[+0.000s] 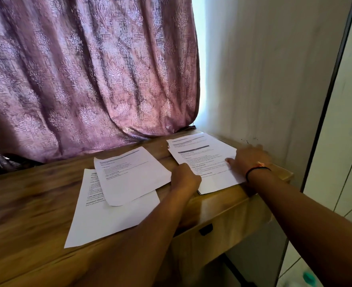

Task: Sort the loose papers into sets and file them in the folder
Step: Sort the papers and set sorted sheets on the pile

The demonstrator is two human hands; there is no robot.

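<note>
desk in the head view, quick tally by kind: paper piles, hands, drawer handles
paper piles: 2 (left pile, right pile)
hands: 2 (left hand, right hand)
drawer handles: 1 (drawer handle)
total: 5

Print on stack (210, 160) at right edge of tabletop (36, 204): unreadable. Left hand (185, 179) fingertips hidden beneath knuckles, grip unclear. Right hand (250, 158) fingers blurred. Green object (308, 278) cropped by frame.
</note>
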